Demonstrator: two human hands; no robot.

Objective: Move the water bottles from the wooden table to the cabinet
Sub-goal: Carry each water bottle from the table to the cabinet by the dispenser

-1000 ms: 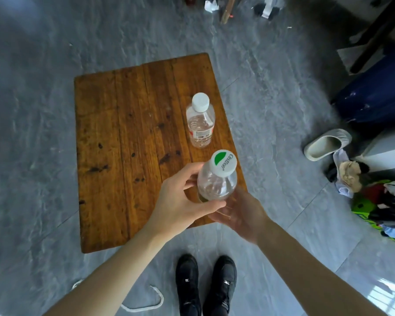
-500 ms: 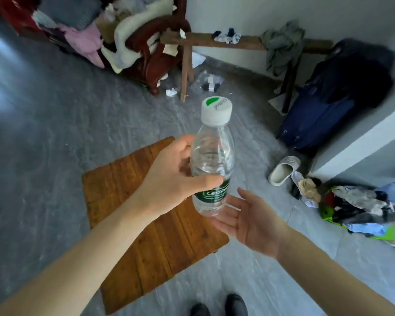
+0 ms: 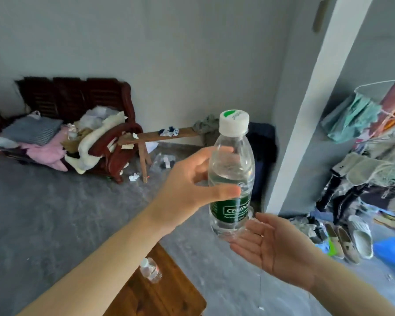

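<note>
Since the earlier frame the green-label bottle (image 3: pixel 232 176) has risen off the wooden table (image 3: pixel 164 293), gripped upright by the left hand (image 3: pixel 187 190), right hand (image 3: pixel 281 249) open beneath its base, a second bottle (image 3: pixel 151 271) below awaiting transfer, the cabinet unseen.

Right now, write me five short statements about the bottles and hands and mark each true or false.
1. The left hand grips the green-label bottle. True.
2. That bottle has no cap. False: a white cap is on it.
3. The right hand is open below the bottle's base. True.
4. The wooden table holds no bottle. False: a small bottle stands on it.
5. The held bottle is upside down. False: it is upright, cap up.
</note>
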